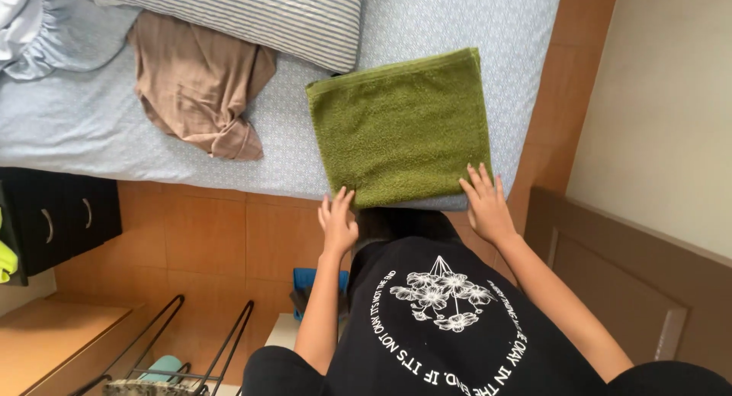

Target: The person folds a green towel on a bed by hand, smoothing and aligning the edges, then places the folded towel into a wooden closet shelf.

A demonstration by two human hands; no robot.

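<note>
Both hands — left hand (337,222), right hand (485,203) — flat on the folded green towel (400,125).

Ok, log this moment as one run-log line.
left hand: flat at near edge of folded green towel | right hand: flat on its near corner | towel on bed | brown garment beside, apart

Soft, even daylight fills the sharp frame, with faint shadows, no glare, and slight wide-angle bending at edges.
</note>
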